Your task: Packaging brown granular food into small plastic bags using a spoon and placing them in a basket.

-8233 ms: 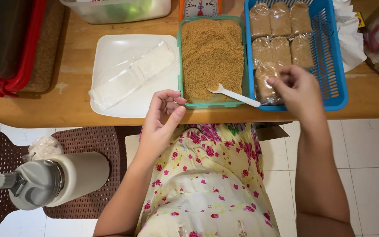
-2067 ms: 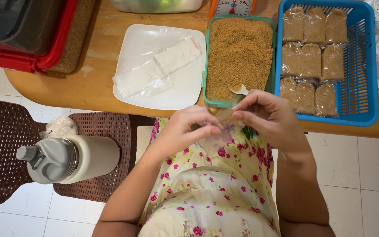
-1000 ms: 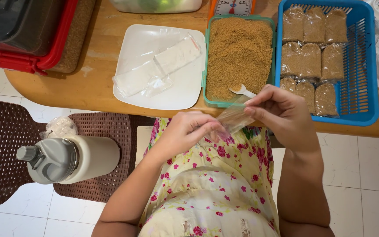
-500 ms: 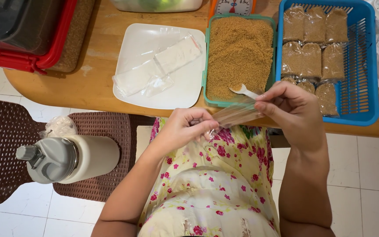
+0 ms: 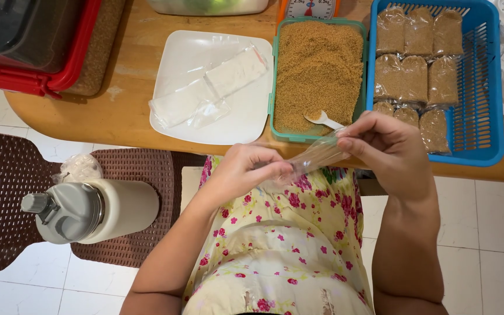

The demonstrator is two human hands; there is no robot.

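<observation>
On the table [image 5: 118, 111], the plate [image 5: 173, 64] lies left of the tub [image 5: 319, 70]. The basket [image 5: 488, 87] sits right of the tub. A spoon [image 5: 322, 119] lies in the tub. The flask [image 5: 88, 207] stands below the table.

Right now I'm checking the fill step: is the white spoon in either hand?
No: the white spoon lies in the brown granules, while both hands hold the clear bag.
</observation>
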